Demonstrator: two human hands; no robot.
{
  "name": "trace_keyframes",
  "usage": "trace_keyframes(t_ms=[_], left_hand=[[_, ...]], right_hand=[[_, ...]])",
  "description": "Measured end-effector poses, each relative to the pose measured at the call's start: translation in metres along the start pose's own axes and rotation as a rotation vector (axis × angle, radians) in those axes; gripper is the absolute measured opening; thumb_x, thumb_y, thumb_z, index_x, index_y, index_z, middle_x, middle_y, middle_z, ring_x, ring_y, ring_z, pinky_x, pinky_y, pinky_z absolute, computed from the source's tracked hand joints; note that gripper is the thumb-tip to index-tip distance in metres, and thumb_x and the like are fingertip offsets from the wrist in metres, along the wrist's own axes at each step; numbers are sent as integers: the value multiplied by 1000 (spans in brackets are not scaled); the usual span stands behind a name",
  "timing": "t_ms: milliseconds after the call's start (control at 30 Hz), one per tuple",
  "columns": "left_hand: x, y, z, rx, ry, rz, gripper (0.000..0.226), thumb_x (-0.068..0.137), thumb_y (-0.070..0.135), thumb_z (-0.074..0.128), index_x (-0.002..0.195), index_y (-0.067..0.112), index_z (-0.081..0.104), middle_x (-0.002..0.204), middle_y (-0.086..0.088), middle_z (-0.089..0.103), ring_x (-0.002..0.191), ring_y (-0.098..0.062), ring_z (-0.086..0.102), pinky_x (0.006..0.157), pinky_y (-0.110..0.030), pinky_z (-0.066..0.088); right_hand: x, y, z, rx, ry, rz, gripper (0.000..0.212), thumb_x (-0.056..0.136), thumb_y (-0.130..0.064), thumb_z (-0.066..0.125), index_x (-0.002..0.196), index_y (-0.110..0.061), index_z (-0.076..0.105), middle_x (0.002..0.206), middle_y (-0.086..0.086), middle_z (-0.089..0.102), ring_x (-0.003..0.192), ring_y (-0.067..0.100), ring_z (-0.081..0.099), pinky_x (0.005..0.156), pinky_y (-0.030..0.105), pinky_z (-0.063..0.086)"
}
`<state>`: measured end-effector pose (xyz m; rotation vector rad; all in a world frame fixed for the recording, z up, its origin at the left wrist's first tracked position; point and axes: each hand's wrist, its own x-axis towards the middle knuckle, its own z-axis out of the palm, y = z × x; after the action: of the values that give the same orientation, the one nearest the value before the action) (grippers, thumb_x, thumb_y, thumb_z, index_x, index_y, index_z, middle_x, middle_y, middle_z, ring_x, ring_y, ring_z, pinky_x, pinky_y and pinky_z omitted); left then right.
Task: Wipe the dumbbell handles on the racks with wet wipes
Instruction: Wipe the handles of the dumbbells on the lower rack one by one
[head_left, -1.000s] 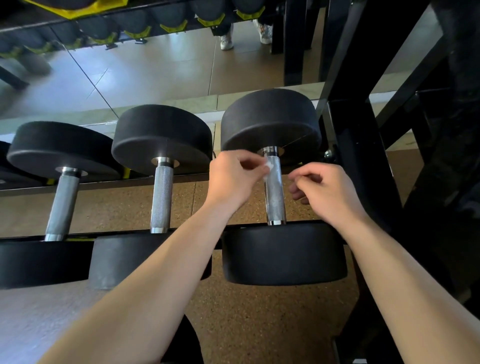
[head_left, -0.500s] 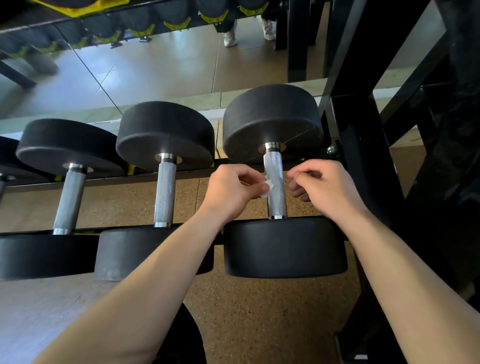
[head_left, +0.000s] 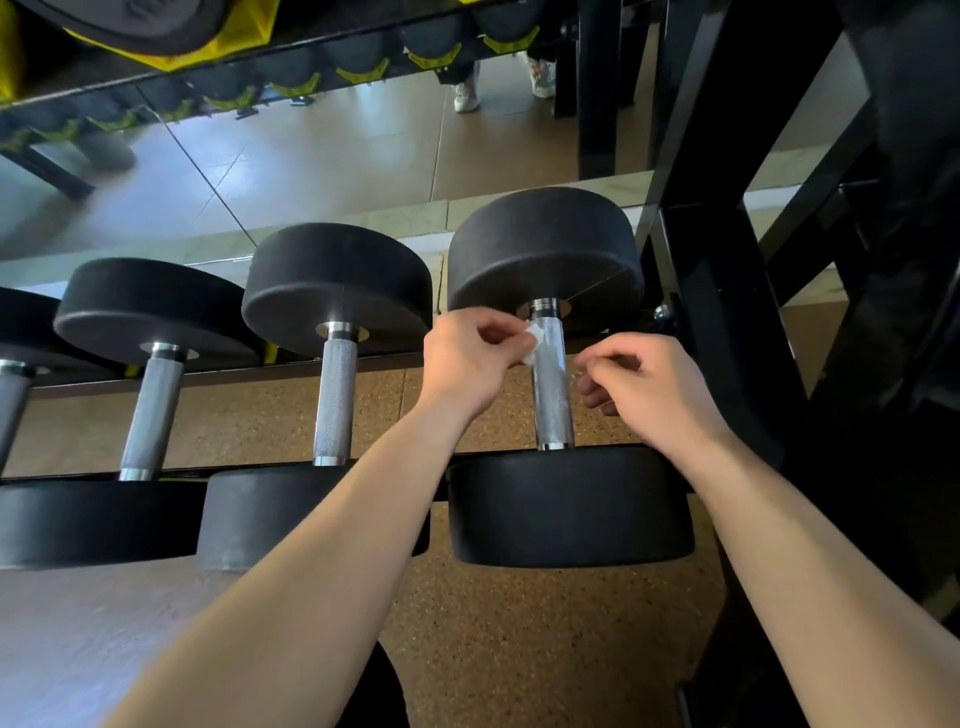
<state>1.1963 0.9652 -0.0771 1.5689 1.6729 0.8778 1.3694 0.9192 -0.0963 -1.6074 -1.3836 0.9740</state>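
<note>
Pinching wipe (head_left: 531, 349), left hand (head_left: 467, 358) seemingly touches handle (head_left: 555, 395).

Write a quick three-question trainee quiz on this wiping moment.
1. True or false: the wipe touches the handle of the rightmost dumbbell.
2. The left hand: A pinches the wipe; B grips a black weight; C hangs free.
3. Which end of that handle is the wipe at, the far one or the one nearest the person?
Key: 1 true; 2 A; 3 the far end.
</note>
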Motion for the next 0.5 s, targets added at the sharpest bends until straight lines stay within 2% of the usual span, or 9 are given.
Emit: trace_keyframes(t_ms=[67, 167, 233, 267, 400, 500], left_hand=[[-5, -2, -7, 35, -98, -8, 8, 82, 19, 84, 87, 21, 79, 80, 8, 75, 76, -3, 71, 75, -19, 59], [-20, -7, -22, 201, -416, 10, 11, 76, 22, 90, 79, 18, 79, 76, 6, 76, 71, -2, 70, 67, -11, 53], [-24, -4, -24, 294, -481, 54, 13, 72, 23, 92, 76, 20, 80, 77, 8, 76, 72, -2, 69, 68, -12, 51], [-24, -1, -22, 291, -438, 79, 13, 72, 25, 92, 76, 22, 80, 76, 10, 75, 72, -1, 69, 70, -14, 53], [-8, 10, -4, 170, -78, 184, 6, 82, 27, 84, 86, 26, 79, 82, 15, 73, 80, 2, 66, 79, -17, 54], [-1, 11, 10, 243, 12, 312, 10, 86, 24, 80, 97, 23, 80, 95, 10, 69, 85, -3, 63, 81, -14, 49]], right_hand=[[0, -1, 0, -3, -4, -1, 19, 97, -15, 59, 97, -26, 75, 79, -6, 74, 73, 4, 71, 74, 26, 59], [1, -1, 0, -2, -6, 8, 19, 96, -15, 59, 95, -26, 75, 76, -6, 74, 72, 5, 71, 75, 29, 59], [2, -1, 0, 2, -9, 15, 19, 96, -15, 59, 95, -26, 75, 77, -7, 74, 73, 6, 71, 76, 32, 60], [2, -1, 0, 1, -11, 17, 19, 96, -15, 59, 96, -26, 75, 77, -6, 74, 73, 6, 71, 77, 32, 60], [0, 0, -1, 12, -11, 21, 19, 96, -16, 58, 97, -27, 75, 79, -6, 74, 73, 5, 71, 76, 28, 59], [0, 0, 0, 13, -6, 15, 20, 96, -15, 58, 97, -26, 75, 79, -6, 74, 73, 5, 71, 72, 26, 57]])
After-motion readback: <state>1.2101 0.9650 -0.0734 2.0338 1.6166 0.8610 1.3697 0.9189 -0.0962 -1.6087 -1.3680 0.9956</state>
